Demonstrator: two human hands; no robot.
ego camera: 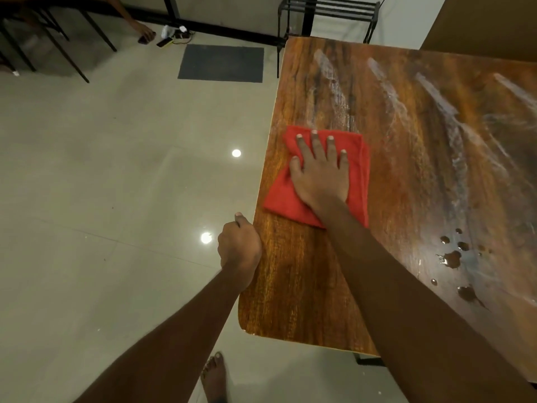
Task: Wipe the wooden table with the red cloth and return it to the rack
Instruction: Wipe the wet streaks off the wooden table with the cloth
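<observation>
Near the left edge of the wooden tabletop (302, 286), the red cloth (358, 170) is seen lying folded and flat, pressed down by the right hand (321, 173), whose fingers (316, 144) are spread straight across it with the palm on the fabric. The left hand (239, 245) is held against the same edge, closer to the person, with its fingers curled and the thumb on top; whether the edge is actually gripped cannot be told. Pale wet streaks (386, 85) are shown running across the wood beyond and to the right of the cloth, and a cluster of water drops (453, 257) is found on the surface to the right of the right forearm. A black metal rack (328, 10) is seen on the floor past the far end of the tabletop, well apart from the cloth. A grey mat (220, 63) is laid on the tiled floor (116, 170) to the left, and a bare foot (215, 376) is visible at the bottom.
</observation>
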